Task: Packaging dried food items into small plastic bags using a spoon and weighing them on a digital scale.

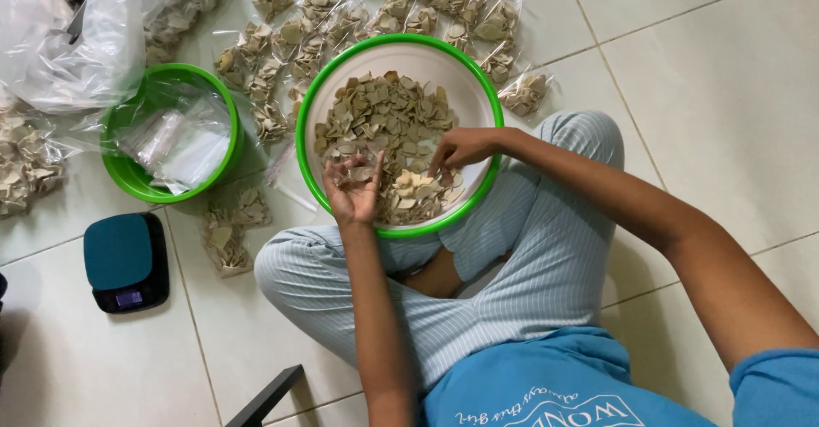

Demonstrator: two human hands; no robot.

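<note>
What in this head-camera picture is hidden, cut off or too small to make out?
- Head view: small clear bag in the left hand, curled fingers hide its contents.
- Head view: screen of the small dark digital scale, too small to read.
- Head view: large clear plastic bag, cut off by the left edge.

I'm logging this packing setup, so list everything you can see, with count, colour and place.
large bowl: one, green rim, white inside, centre floor
dried chips: a heap, beige, inside large bowl
small bowl: one, green, left
empty bags: several, clear, in small bowl
filled bags: many, clear, beige contents, floor behind and left
scale: one, teal and black, lower left
left hand: cupped, holding chips
right hand: picking among chips
</note>
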